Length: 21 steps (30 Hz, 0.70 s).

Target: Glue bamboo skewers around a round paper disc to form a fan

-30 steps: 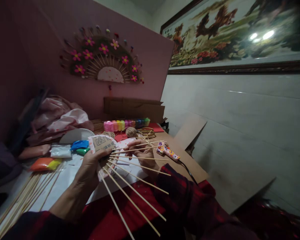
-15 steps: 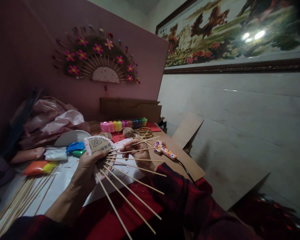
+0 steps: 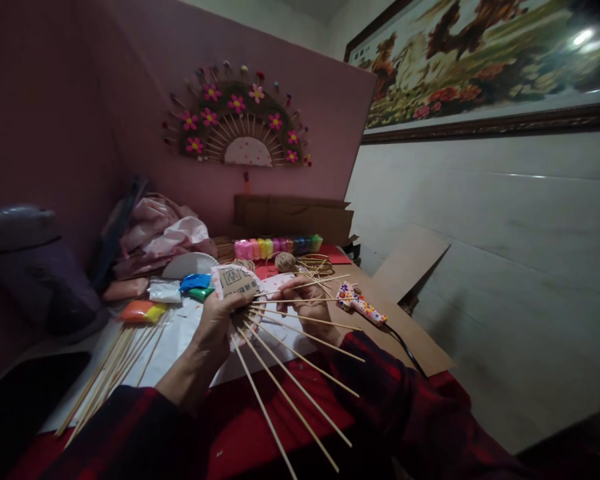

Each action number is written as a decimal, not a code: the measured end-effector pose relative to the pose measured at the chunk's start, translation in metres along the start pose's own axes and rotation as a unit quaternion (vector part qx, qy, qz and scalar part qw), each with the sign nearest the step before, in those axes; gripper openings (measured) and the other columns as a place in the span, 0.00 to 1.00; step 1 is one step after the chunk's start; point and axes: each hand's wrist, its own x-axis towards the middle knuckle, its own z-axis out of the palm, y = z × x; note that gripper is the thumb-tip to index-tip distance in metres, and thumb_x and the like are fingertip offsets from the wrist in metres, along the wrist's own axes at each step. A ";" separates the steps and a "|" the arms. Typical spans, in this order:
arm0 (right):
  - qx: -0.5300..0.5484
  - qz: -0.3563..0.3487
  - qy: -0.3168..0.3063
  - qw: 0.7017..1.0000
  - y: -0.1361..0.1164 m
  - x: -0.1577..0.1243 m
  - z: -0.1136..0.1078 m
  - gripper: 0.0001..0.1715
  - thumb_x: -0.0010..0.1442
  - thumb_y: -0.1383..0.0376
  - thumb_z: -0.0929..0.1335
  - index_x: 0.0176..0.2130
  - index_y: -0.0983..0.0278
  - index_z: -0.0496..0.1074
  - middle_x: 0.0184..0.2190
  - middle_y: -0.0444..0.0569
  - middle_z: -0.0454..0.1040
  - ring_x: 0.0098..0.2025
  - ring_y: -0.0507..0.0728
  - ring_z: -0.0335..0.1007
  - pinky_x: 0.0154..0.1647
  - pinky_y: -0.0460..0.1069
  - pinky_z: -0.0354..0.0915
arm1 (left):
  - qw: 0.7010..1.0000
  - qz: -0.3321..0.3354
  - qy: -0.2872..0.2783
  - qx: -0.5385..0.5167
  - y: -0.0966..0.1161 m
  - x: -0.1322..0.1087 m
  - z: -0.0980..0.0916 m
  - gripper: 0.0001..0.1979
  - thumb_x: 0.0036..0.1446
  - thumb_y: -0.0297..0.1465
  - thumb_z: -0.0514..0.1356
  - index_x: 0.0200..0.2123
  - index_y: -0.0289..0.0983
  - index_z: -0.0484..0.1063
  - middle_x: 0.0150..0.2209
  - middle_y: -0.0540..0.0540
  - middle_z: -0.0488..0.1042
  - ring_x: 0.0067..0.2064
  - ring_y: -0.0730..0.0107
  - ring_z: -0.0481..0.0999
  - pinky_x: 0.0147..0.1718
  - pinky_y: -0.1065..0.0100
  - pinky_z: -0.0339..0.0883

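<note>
Left hand (image 3: 214,327), one — thumb and fingers clamped on one rounded cardboard piece (image 3: 234,285), held over the white paper (image 3: 179,339). Right hand (image 3: 307,307), one — nearly closed, pinching the uppermost of eight thin sticks (image 3: 300,387) fanning from that piece; near that hand, one flower-patterned glue gun (image 3: 362,307).

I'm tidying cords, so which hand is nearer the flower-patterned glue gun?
The right hand: it is just left of the glue gun in the picture, not touching it. The left hand is farther left, gripping the cardboard piece.
</note>
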 end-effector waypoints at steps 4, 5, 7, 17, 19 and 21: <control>0.045 0.000 0.007 0.999 0.001 0.001 -0.001 0.16 0.47 0.58 0.75 0.29 0.64 0.69 0.21 0.43 0.75 0.18 0.50 0.67 0.18 0.44 0.62 | 1.000 0.003 0.008 0.002 0.000 0.001 0.001 0.18 0.29 0.22 0.66 0.31 0.30 0.72 0.24 0.48 0.75 0.23 0.72 0.72 0.22 0.72 0.68; 0.044 0.002 0.010 0.999 0.000 0.001 0.000 0.15 0.47 0.58 0.75 0.28 0.64 0.69 0.21 0.43 0.76 0.18 0.50 0.68 0.18 0.44 0.62 | 1.000 0.003 0.011 0.002 0.001 0.001 0.002 0.18 0.29 0.22 0.66 0.31 0.30 0.72 0.23 0.48 0.75 0.22 0.72 0.72 0.22 0.72 0.67; 0.041 0.000 0.012 0.999 -0.002 0.000 0.001 0.15 0.46 0.59 0.75 0.28 0.64 0.70 0.20 0.43 0.76 0.18 0.49 0.67 0.18 0.43 0.62 | 1.000 0.004 0.017 0.001 0.001 0.001 0.003 0.18 0.28 0.22 0.66 0.30 0.30 0.72 0.23 0.48 0.74 0.22 0.72 0.72 0.21 0.72 0.67; 0.012 -0.002 -0.002 1.000 -0.005 0.001 0.006 0.14 0.48 0.58 0.73 0.30 0.62 0.68 0.19 0.41 0.72 0.16 0.49 0.63 0.18 0.44 0.61 | 1.000 0.016 0.010 0.008 0.000 0.001 0.001 0.17 0.30 0.23 0.66 0.30 0.31 0.71 0.24 0.48 0.75 0.23 0.72 0.72 0.22 0.73 0.69; 0.011 -0.004 -0.012 1.000 -0.006 0.002 0.007 0.16 0.48 0.56 0.73 0.33 0.62 0.68 0.21 0.41 0.73 0.18 0.50 0.65 0.18 0.45 0.62 | 1.000 0.013 0.007 0.013 0.001 0.001 0.001 0.17 0.30 0.23 0.67 0.30 0.31 0.71 0.23 0.48 0.74 0.22 0.72 0.72 0.21 0.73 0.69; -0.011 -0.010 -0.011 1.000 -0.008 0.003 0.007 0.17 0.50 0.55 0.72 0.36 0.62 0.69 0.24 0.43 0.74 0.22 0.51 0.68 0.21 0.46 0.64 | 1.000 0.013 0.007 0.018 0.002 0.001 0.001 0.17 0.30 0.23 0.67 0.30 0.31 0.71 0.23 0.49 0.74 0.22 0.72 0.72 0.19 0.74 0.68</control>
